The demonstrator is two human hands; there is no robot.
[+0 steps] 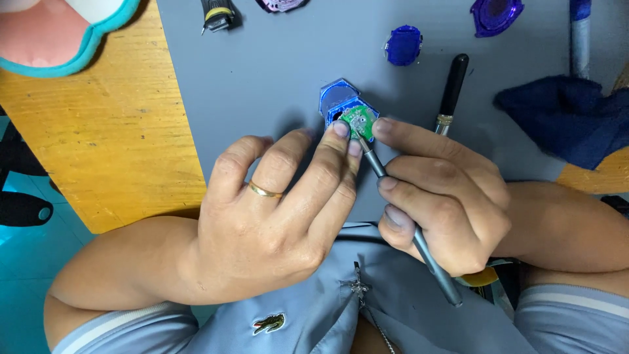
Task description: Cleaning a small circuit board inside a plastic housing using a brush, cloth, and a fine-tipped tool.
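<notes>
A small blue plastic casing (339,99) with a round green circuit board (359,120) in it rests on a grey mat (275,72). My left hand (275,216), a gold ring on one finger, pinches the casing's near edge with its fingertips. My right hand (445,203) grips a slim grey screwdriver (419,242) like a pen. The tool's tip touches the green board. My right index finger lies beside the board.
On the mat lie a black pen-like tool (452,88), two blue-purple plastic parts (403,46) (496,14), and a black-and-yellow tool (217,14). A dark blue cloth (570,124) sits at right. The wooden table (98,137) extends left, with a teal-rimmed pink object (59,36).
</notes>
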